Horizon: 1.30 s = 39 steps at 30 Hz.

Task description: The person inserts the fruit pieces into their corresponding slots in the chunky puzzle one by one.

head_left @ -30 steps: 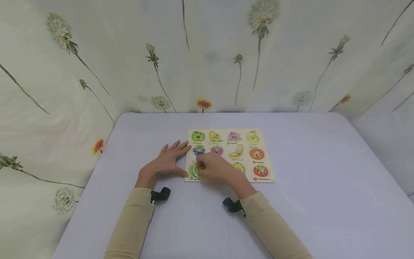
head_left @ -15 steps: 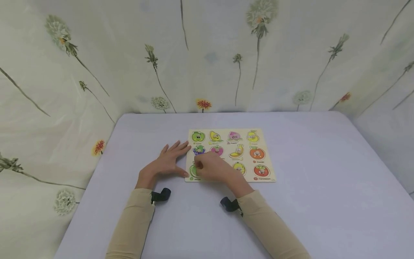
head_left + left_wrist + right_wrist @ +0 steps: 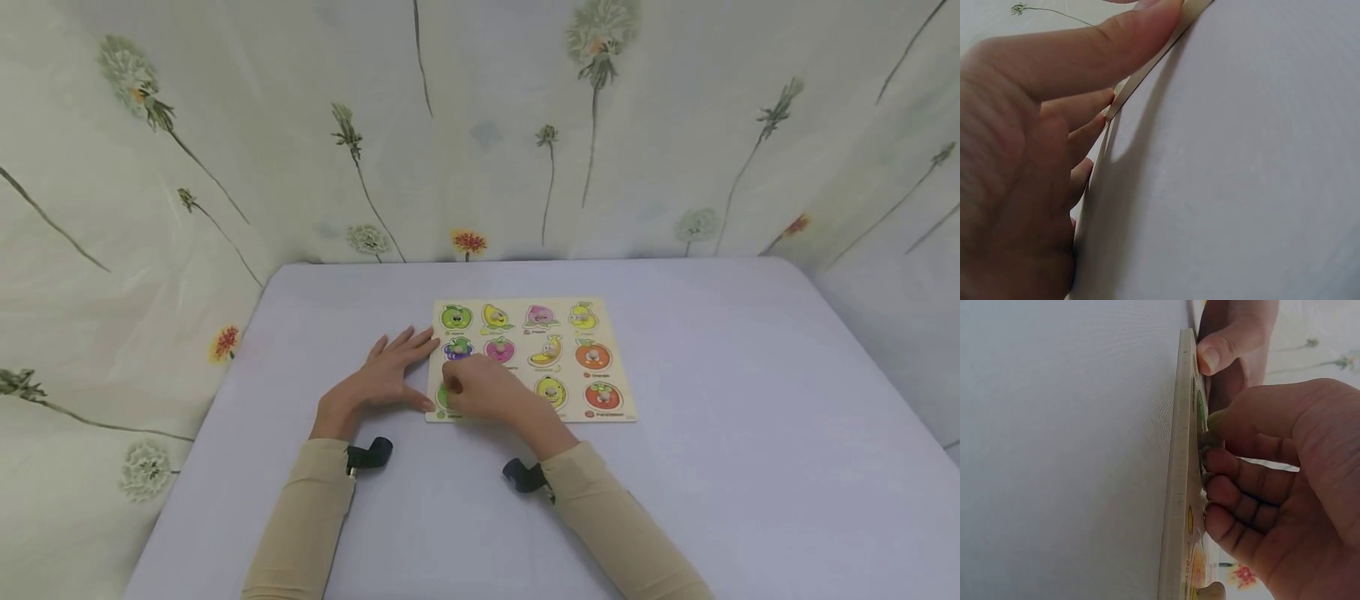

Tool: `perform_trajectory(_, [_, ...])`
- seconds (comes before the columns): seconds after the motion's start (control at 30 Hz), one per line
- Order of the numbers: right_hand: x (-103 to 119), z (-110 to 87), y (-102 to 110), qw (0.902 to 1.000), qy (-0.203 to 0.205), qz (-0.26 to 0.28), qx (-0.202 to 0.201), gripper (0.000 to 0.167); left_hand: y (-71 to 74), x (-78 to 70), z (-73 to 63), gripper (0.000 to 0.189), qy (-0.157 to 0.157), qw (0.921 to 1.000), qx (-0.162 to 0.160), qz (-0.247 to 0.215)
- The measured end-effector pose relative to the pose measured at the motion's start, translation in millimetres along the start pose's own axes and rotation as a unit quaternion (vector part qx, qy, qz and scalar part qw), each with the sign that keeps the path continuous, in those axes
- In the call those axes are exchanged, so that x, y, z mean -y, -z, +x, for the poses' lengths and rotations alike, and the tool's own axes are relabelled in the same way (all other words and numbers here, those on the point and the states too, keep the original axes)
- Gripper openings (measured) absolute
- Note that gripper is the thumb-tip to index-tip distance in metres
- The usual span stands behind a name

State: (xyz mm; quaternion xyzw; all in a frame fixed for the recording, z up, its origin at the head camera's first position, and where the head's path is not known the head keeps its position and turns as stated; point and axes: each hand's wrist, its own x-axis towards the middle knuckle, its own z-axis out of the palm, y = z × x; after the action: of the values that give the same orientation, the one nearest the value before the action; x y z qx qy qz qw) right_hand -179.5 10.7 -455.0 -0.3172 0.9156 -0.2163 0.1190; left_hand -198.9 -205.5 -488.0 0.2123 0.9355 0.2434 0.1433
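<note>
A pale wooden peg puzzle board [image 3: 525, 375] with several colourful fruit pieces lies flat on the table. My left hand [image 3: 386, 375] is spread at the board's left edge; in the left wrist view, its thumb [image 3: 1129, 44] and fingertips touch the rim. My right hand [image 3: 491, 390] is over the bottom left corner, fingers curled, and pinches the peg of a round green fruit piece [image 3: 442, 395]. Up close in the right wrist view, a greyish peg [image 3: 1212, 441] shows between thumb and index finger. Most of the green piece and its neighbour are hidden by this hand.
A white cloth covers the table [image 3: 720, 433], which meets a flower-printed curtain [image 3: 480, 150] at the back. Each wrist wears a small black camera, such as the right wrist's camera [image 3: 522, 476]. A yellow banana piece [image 3: 545, 352] and red persimmon piece [image 3: 603, 397] sit in the board.
My right hand has slid slightly left across the board's lower left corner, fingers still pinched. The left hand keeps its place at the board's edge.
</note>
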Motion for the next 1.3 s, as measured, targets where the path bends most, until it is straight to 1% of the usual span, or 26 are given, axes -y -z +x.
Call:
perform_trajectory(0.23, [-3.5, 1.7, -4.9, 1.0, -0.003, -0.005, -0.008, 0.003, 1.7, -0.4, -0.9, 0.109, -0.008, 1.0, -0.001, -0.003])
perform_trajectory(0.37, [-7.2, 2.2, -7.7, 0.9998, -0.007, 0.005, -0.015, 0.005, 2.3, -1.3, -0.7, 0.109, -0.013, 0.9999, -0.001, -0.001])
perform_trajectory(0.53, [-6.7, 1.1, -8.7, 0.9997, -0.014, 0.009, -0.018, 0.004, 2.5, -2.5, -0.8, 0.11, -0.008, 1.0, 0.001, -0.002])
perform_trajectory(0.67, [-2.2, -0.6, -7.8, 0.9997, -0.024, -0.001, -0.009, 0.001, 1.2, -1.6, -1.0, 0.11, -0.007, 1.0, 0.0, -0.001])
perform_trajectory(0.8, [1.0, -1.3, -7.3, 0.9994, -0.032, -0.013, -0.002, 0.005, 0.0, -0.5, -0.8, 0.109, -0.011, 0.9999, -0.006, -0.001])
perform_trajectory(1.03, [-1.2, -2.8, -7.8, 0.9991, -0.036, -0.019, 0.0, 0.002, -0.4, -1.4, -0.7, 0.108, -0.009, 0.9999, -0.007, -0.001])
perform_trajectory(1.17, [-5.4, -5.5, -5.1, 0.9992, -0.032, -0.021, -0.013, 0.008, 0.1, -1.6, -1.0, 0.108, -0.012, 0.9999, -0.01, 0.0])
perform_trajectory(1.3, [-8.7, -9.1, 2.2, 0.9985, -0.027, -0.022, -0.042, 0.012, 0.3, -2.1, -1.9, 0.108, -0.014, 0.9998, -0.013, -0.002])
